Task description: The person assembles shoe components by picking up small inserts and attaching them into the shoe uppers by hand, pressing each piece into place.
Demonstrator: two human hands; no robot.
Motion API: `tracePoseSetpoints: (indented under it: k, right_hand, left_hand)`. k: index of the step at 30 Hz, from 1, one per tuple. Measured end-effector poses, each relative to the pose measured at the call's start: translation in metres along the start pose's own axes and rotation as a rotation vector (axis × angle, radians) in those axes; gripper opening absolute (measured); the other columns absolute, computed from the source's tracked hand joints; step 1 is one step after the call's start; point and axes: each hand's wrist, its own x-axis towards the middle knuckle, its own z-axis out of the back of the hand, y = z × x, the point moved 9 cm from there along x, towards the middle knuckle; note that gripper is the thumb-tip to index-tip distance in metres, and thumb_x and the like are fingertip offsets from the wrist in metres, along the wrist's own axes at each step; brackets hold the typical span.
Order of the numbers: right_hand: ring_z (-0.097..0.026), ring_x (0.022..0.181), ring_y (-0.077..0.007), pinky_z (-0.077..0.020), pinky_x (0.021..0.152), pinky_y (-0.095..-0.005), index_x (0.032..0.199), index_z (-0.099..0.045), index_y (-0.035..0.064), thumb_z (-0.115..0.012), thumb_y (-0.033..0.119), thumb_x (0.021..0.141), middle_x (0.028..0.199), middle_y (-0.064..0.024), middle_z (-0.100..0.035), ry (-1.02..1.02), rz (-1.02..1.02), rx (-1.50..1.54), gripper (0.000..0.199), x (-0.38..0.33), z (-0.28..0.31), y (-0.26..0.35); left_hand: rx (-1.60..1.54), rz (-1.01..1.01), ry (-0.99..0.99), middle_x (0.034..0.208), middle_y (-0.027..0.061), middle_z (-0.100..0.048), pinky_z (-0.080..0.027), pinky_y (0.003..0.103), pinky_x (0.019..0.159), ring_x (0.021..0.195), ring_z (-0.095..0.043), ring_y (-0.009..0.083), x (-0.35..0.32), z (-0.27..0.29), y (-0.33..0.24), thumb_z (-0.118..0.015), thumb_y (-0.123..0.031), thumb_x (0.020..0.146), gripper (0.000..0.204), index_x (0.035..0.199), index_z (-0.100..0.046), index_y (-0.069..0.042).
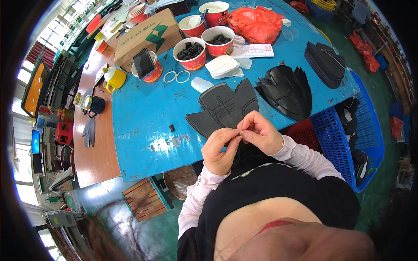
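Note:
My left hand (221, 150) and my right hand (262, 135) meet in front of me at the table's near edge, thumbs and forefingers pinched together. Whatever sits between the fingertips is too small to make out. Just beyond them lies a stack of dark grey shoe-upper pieces (223, 106) with stitched lines and notched edges. Right of it rests a glossy black shoe-upper stack (285, 93), partly curled. A small black scrap (171, 128) lies on the blue table cover (143, 143) to the left of my hands.
Paper tubs of black scraps (190, 52), a phone (143, 64) leaning on a tub, a cardboard box (148, 37) and a red plastic bag (256, 24) stand at the back. More black pieces (324, 64) lie far right. A blue basket (335, 135) stands beside the table, a wooden stool (146, 199) below.

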Motion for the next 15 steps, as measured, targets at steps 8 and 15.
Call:
tracePoseSetpoints:
  k: [8, 15]
  right_hand:
    - [-0.052, 0.075, -0.0078, -0.0443, 0.065, -0.0227, 0.097, -0.042, 0.0083, -0.058, 0.007, 0.097, 0.092, -0.0032, -0.055, 0.04, -0.223, 0.298, 0.016, -0.001, -0.006, -0.02]
    - [-0.051, 0.077, -0.0078, -0.0452, 0.069, -0.0231, 0.101, -0.038, 0.0074, -0.056, 0.001, 0.095, 0.097, -0.006, -0.055, 0.0, 0.009, 0.028, 0.02, -0.006, -0.009, -0.005]
  left_hand:
    - [-0.128, 0.082, 0.014, 0.098, 0.0098, -0.064, -0.05, 0.026, 0.074, 0.086, -0.062, 0.0158, -0.007, 0.001, 0.01, -0.068, 0.01, 0.081, 0.019, 0.098, -0.064, 0.002]
    - [-0.25, 0.147, 0.045, 0.101, 0.01, -0.062, -0.05, 0.026, 0.075, 0.088, -0.061, 0.0154, -0.012, 0.002, 0.023, -0.065, 0.012, 0.082, 0.018, 0.096, -0.062, 0.002]
